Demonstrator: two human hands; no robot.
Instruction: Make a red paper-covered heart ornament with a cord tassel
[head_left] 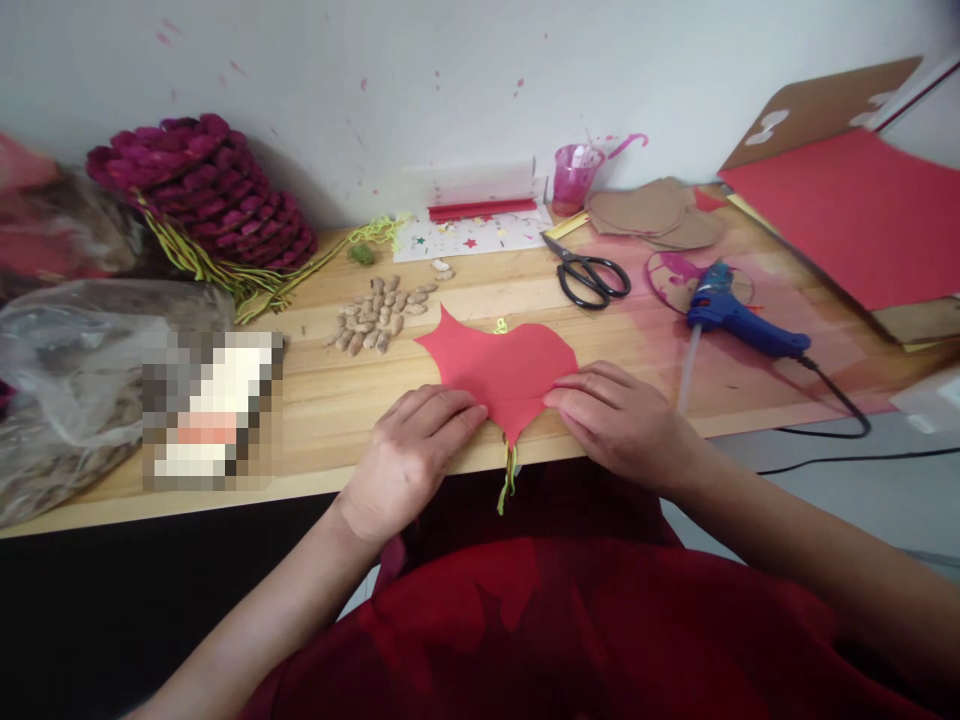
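Observation:
A sheet of red paper [510, 365] lies at the table's front edge, heart-like at the right and lower part, with a pointed flap at its upper left. My left hand [409, 445] grips its lower left edge, fingers together. On the lower right edge, my right hand [619, 415] holds the paper between thumb and fingers. Yellow-green cords [509, 475] hang from the bottom tip past the table edge, and a small yellow loop [501, 325] shows at the top. What lies under the paper is hidden.
Beyond the paper are a pile of peanuts [379, 315] and black-handled scissors [589, 275]. A blue glue gun [746, 310] with a cord sits at right, near cardboard hearts [645, 212] and red sheets [847, 215]. Stacked magenta pieces [202, 190] and a plastic bag [75, 370] occupy the left.

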